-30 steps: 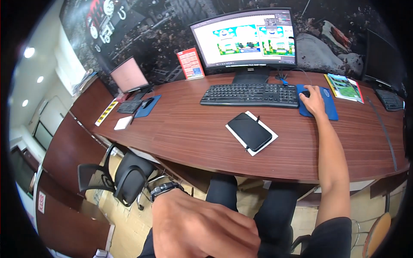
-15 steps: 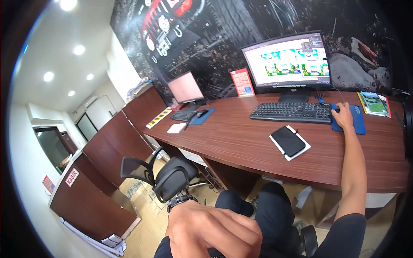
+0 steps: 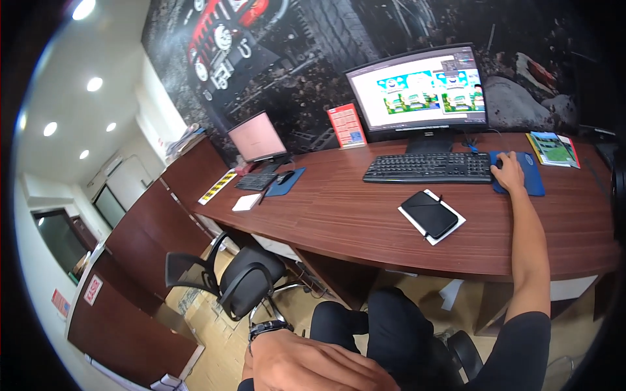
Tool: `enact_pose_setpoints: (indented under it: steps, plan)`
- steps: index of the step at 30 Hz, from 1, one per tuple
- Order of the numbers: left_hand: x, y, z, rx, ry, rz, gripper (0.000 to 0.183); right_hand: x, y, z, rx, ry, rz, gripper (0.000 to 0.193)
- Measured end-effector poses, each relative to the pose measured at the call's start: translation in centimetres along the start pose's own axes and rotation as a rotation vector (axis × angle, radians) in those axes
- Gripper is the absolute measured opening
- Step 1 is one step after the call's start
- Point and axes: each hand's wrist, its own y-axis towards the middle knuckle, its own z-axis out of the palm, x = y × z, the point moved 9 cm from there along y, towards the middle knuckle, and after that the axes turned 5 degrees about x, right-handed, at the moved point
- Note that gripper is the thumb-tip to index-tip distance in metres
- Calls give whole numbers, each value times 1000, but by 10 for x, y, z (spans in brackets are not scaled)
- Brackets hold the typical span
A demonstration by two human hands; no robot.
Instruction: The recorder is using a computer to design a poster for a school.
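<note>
Observed right hand (image 3: 510, 173) with fingers curled over black computer mouse (image 3: 499, 163) on blue mouse pad (image 3: 533, 176), just right of keyboard (image 3: 427, 168), presumably for easy reach and smooth gliding. Noted left hand (image 3: 310, 362) near dark trousers (image 3: 399, 326); cannot tell fingers' state.

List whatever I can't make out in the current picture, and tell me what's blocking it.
All in the head view:
- Most of the mouse: covered by the right hand.
- Left hand: fingertips cut off by the lower edge, so whether it holds anything can't be told.
- White item: mostly hidden under the black case.
- Fine lettering on the lit monitor: too small.
- Dark screen at far right: lost in the shadowed rim.
</note>
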Motion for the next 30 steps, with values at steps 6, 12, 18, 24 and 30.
enact_pose_setpoints:
  steps: [6, 12, 18, 24, 30]
  plan:
    - [84, -26, -82, 85, -268, -5, 99, -41, -8, -18, -42, -110, 36, 45]
    - [240, -92, -270, -517, 295, -638, 42, -8, -6, -14, -60, -2, -53, 42]
    - [349, -222, -402, -667, 888, -1176, 88, 0, -5, -3, -89, 28, -145, 34]
    - [387, -279, -397, -790, 869, -1409, 104, 0, -2, -7, -80, -16, -165, 32]
    - [389, -259, -389, -661, 892, -1385, 101, 7, -1, -6, -54, -6, -209, 31]
